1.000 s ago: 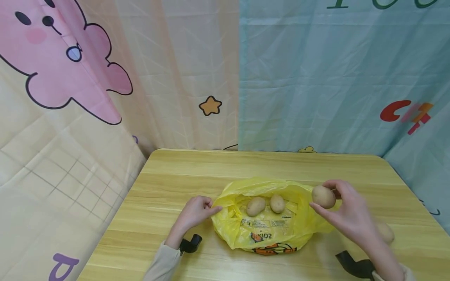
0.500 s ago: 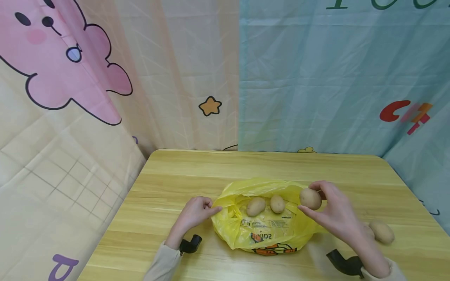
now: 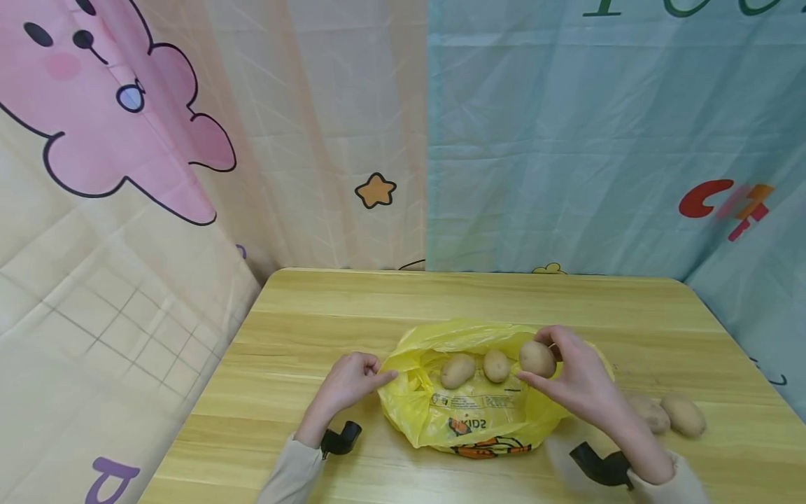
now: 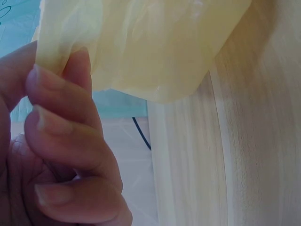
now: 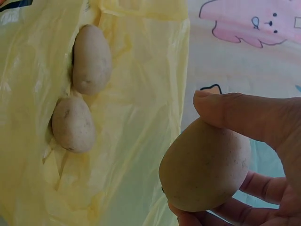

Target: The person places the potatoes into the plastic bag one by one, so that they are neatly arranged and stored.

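Observation:
A yellow plastic bag lies on its side with its mouth spread wide. My left hand pinches the left edge of that mouth between thumb and fingers; the left wrist view shows the thin film caught there. In my right hand is a potato, gripped between thumb and fingers over the right side of the bag's opening. Inside the bag rest an oblong potato and a smaller potato, side by side. The right wrist view shows both beyond the held potato.
Two more potatoes, a near one partly behind my right forearm and another potato, lie on the wooden table at the right. Printed curtains hang behind and beside the table.
My right hand has carried its potato leftward, from the bag's right edge to over the opening. Two potatoes on the table now show from behind that arm. The left hand has stayed put.

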{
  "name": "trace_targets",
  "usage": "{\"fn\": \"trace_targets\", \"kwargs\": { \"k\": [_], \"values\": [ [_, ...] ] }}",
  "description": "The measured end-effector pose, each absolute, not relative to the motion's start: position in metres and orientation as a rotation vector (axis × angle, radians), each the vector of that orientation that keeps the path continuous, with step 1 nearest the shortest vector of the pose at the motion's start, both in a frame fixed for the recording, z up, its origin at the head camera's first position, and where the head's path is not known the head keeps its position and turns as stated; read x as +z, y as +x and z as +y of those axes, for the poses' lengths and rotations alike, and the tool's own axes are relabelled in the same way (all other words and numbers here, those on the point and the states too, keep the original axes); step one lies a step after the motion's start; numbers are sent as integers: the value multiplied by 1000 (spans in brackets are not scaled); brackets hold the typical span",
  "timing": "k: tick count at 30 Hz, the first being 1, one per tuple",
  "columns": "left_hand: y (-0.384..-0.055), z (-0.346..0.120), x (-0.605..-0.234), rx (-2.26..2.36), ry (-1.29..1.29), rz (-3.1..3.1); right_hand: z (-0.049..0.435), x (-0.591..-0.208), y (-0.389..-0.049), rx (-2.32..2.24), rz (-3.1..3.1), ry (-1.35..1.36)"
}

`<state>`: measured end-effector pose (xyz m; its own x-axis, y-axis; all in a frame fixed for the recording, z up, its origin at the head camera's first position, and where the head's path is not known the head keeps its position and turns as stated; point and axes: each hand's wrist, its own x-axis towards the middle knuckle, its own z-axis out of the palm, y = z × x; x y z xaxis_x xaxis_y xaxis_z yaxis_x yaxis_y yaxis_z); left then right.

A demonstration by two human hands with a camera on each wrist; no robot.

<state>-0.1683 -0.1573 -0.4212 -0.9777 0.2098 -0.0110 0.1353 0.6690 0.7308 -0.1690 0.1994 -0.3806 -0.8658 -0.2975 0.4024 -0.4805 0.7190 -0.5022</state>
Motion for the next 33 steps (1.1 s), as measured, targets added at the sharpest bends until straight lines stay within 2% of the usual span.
{"fn": "trace_targets", "kwargs": {
  "k": [33],
  "values": [
    [-168, -156, -420, 1211, 304, 2769, 188, -409, -184, 909, -2732, 721]
  ]
}}
